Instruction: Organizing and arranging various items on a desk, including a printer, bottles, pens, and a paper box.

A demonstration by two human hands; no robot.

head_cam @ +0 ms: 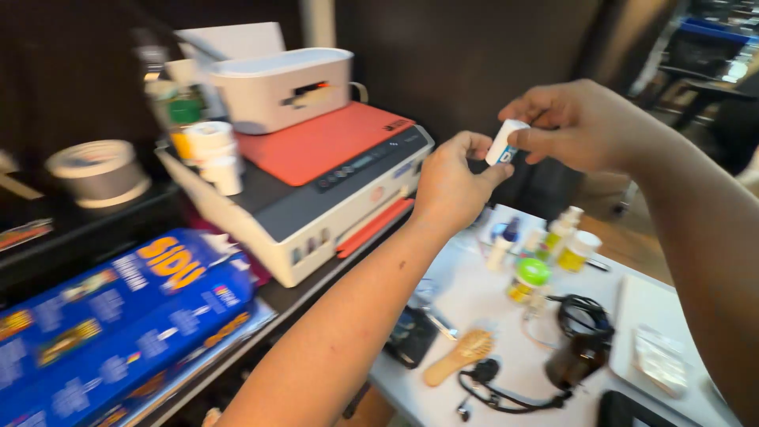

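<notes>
A small white bottle with a blue label is held up in the air between both my hands. My right hand grips its upper part with thumb and fingers. My left hand pinches its lower end from below. Both hands hover above the near corner of a white table, just right of a white printer with a red lid.
On the white table lie several small bottles, a green-capped jar, a wooden hairbrush, black cables and a dark jar. A white box sits on the printer. Blue boxes and a tape roll are at left.
</notes>
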